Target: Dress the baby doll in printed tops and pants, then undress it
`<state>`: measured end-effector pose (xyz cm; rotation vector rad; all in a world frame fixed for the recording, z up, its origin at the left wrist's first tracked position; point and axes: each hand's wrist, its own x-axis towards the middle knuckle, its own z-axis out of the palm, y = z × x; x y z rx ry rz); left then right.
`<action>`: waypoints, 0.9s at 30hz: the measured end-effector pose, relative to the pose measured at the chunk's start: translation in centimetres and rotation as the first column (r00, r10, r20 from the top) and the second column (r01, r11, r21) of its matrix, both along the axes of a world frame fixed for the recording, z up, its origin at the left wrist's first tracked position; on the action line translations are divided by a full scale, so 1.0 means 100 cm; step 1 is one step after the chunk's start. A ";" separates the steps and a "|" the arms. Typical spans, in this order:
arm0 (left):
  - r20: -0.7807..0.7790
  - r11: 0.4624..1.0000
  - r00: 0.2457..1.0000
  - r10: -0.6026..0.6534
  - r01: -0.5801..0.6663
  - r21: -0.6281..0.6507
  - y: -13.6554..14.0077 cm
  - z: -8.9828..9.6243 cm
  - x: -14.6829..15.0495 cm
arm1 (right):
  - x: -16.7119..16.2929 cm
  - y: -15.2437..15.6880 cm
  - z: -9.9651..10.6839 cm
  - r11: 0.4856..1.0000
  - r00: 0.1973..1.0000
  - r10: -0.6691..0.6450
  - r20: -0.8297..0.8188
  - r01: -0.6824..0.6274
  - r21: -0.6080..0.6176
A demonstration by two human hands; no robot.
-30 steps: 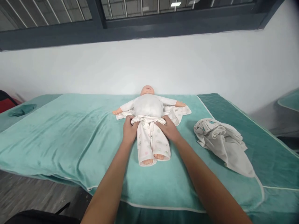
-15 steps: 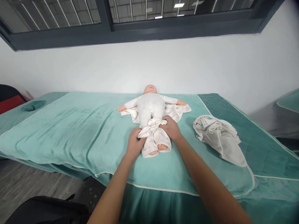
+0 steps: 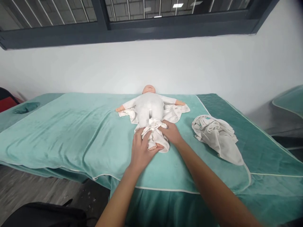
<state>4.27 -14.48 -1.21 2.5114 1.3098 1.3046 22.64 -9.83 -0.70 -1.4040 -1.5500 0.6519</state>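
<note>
A baby doll (image 3: pixel 149 102) with a white cloth body lies on its back, head toward the wall and arms spread. Patterned white baby trousers (image 3: pixel 155 136) are bunched around its lower legs, and its feet show at the leg openings. My left hand (image 3: pixel 141 149) is closed around the trousers from the left, its thumb lying along the doll's foot. On the other side, my right hand (image 3: pixel 172 133) pinches the gathered fabric near the top of the trousers. A spread white baby top (image 3: pixel 174 112) lies beneath the doll's torso and arms.
A crumpled white cloth garment (image 3: pixel 216 137) lies to the right on the green bed cover (image 3: pixel 71 132). The white wall (image 3: pixel 151 66) and a dark-framed window (image 3: pixel 180 26) stand behind. A black bag (image 3: pixel 44 214) is at the lower left.
My left hand has shifted from the trousers' left edge toward the feet, its thumb now across them. The trouser legs are drawn closer together. My right hand keeps its hold.
</note>
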 end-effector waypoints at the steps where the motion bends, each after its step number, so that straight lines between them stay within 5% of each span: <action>1: -0.001 1.000 1.000 0.009 -0.009 -0.006 0.003 0.000 -0.003 | -0.001 -0.006 0.000 1.000 1.000 0.026 0.016 -0.026 -0.012; 5: -0.009 0.997 0.999 0.050 -0.050 -0.063 0.014 -0.003 -0.014 | 0.000 -0.032 0.007 0.984 0.985 0.165 0.048 -0.161 -0.078; 10: -0.032 0.982 0.999 -0.041 0.034 -0.187 0.016 0.005 -0.029 | 0.005 -0.051 0.023 0.934 0.938 0.335 0.090 -0.318 -0.163; 15: -0.132 0.930 0.984 -0.116 0.061 -0.363 0.006 0.026 -0.046 | 0.002 -0.062 0.031 0.977 0.930 0.200 0.308 -0.165 -0.135; 19: -0.207 0.901 0.974 -0.091 -0.009 -0.434 -0.005 0.037 -0.047 | -0.009 -0.074 0.035 0.961 0.877 0.274 0.395 -0.234 -0.146; 22: -0.260 0.885 0.964 -0.051 -0.077 -0.459 -0.009 0.040 -0.041 | -0.019 -0.081 0.034 0.978 0.831 0.207 0.517 -0.157 -0.139; 27: -0.228 0.861 0.973 -0.046 -0.077 -0.502 -0.009 0.049 -0.042 | -0.026 -0.085 0.043 0.986 0.864 0.090 0.496 -0.007 -0.166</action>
